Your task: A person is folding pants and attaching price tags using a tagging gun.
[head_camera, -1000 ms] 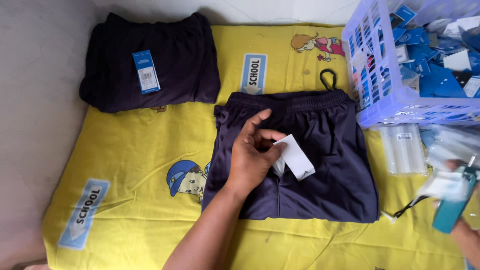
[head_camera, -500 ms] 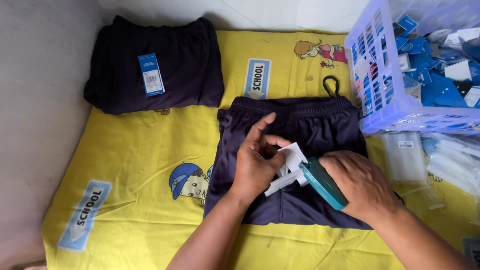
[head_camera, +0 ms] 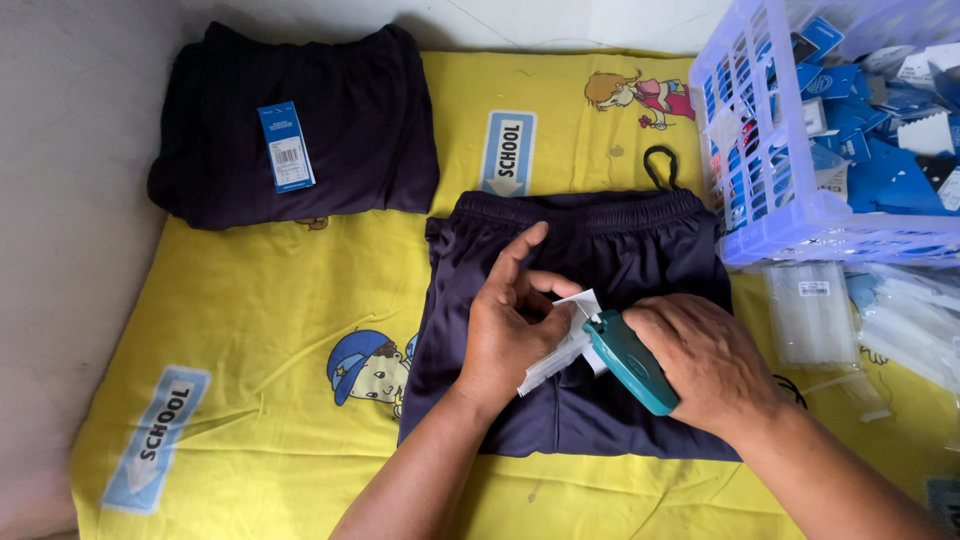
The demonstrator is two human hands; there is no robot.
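Dark navy folded shorts (head_camera: 620, 250) lie on a yellow cartoon-print sheet (head_camera: 300, 330). My left hand (head_camera: 510, 320) rests on the shorts and pinches a white paper tag (head_camera: 580, 305) against the fabric. My right hand (head_camera: 705, 365) grips a teal tagging gun (head_camera: 630, 360), its tip pressed against the tag beside my left fingers. A strip of white plastic fasteners (head_camera: 550, 365) sticks out from the gun under my left hand.
A second folded dark garment (head_camera: 330, 130) with a blue tag (head_camera: 286, 146) lies at the back left. A lavender plastic basket (head_camera: 790, 200) of blue tags stands at the right. Clear packets of fasteners (head_camera: 810, 315) lie below it.
My right hand has come in from the right with the teal tagging gun and brought its tip to the tag. My left hand has kept holding the tag on the shorts.
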